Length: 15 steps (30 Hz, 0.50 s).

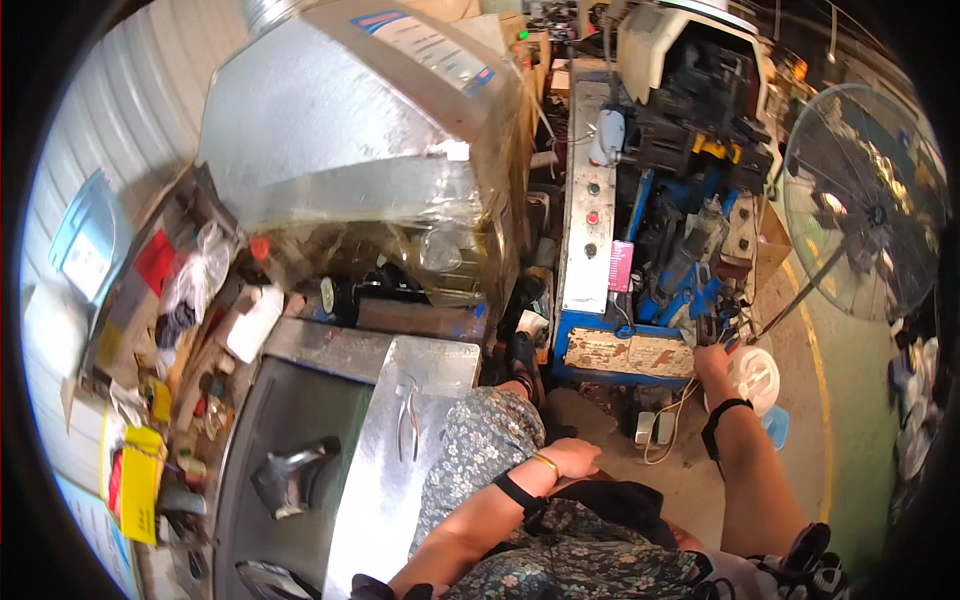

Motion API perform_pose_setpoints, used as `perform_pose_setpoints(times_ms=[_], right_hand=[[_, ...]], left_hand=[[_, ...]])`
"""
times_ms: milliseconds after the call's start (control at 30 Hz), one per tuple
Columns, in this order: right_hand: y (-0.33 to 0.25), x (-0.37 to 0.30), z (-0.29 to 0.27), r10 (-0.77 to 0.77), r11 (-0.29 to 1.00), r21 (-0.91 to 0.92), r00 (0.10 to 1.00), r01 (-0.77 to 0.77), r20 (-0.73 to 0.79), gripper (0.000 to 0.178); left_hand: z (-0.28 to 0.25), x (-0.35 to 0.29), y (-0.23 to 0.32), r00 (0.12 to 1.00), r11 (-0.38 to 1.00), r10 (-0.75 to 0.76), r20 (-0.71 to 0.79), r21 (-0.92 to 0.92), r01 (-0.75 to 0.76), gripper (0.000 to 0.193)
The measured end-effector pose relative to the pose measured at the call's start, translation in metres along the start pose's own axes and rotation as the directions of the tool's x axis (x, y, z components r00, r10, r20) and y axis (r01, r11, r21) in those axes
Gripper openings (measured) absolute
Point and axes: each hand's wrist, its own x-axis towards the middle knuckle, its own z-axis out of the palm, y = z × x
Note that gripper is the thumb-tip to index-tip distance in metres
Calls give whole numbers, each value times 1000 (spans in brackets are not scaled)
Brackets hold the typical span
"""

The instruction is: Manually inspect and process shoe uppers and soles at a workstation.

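My left hand (572, 458) rests over my lap, its fingers curled in and nothing showing in them. My right hand (712, 362) reaches to the lower front right corner of a blue machine (650, 335). Its fingers close on a dark part there that I cannot make out. Left of my knee, a pair of pincers (407, 418) lies on a bare metal plate (385, 500). Beyond the plate, a dark shiny shoe-like piece (295, 475) sits on a dark belt (245, 525), with another dark piece (270, 578) nearer to me.
A large metal-covered machine (330, 130) stands at the far left. To the right are a caged fan (865, 205), a white lidded bucket (755, 380) and a light blue container (776, 427). A cable (672, 432) trails on the floor. A cluttered shelf (190, 350) lines the left.
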Motion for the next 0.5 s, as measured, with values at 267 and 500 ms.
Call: perform_pose_setpoints(times_ms=[267, 500], right_hand=[[34, 26, 0, 242, 960, 146, 970, -240, 4, 28], [9, -9, -14, 184, 983, 8, 978, -184, -95, 36]], left_hand=[[0, 13, 5, 994, 985, 74, 77, 152, -85, 34], [-29, -37, 15, 970, 988, 145, -196, -27, -153, 47]])
